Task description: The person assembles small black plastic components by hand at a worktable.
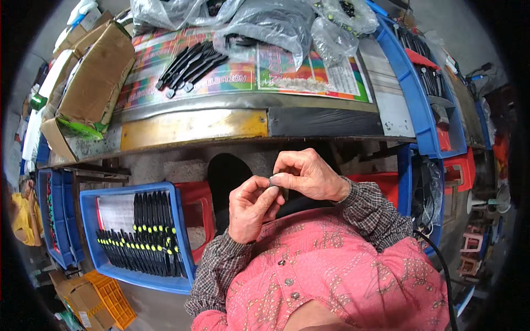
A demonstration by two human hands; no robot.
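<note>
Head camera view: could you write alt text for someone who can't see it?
A person's left hand and right hand pinch close together before a pink top; anything held is too small to identify. At left, a blue tray holds rows of black pieces with yellow-green spots. Ahead, a workbench bears plastic bags and slim black parts.

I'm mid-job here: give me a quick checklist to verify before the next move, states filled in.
1. Both hands in view: ok; left hand and right hand meet at the fingertips.
2. What the grip holds: cannot tell; too small and covered by fingers.
3. Blue tray beside the person's left: ok.
4. Upper row in it as long as the lower row: not ok; it is shorter.
5. Loose black pieces on the table: ok, heaped on a printed sheet.
</note>
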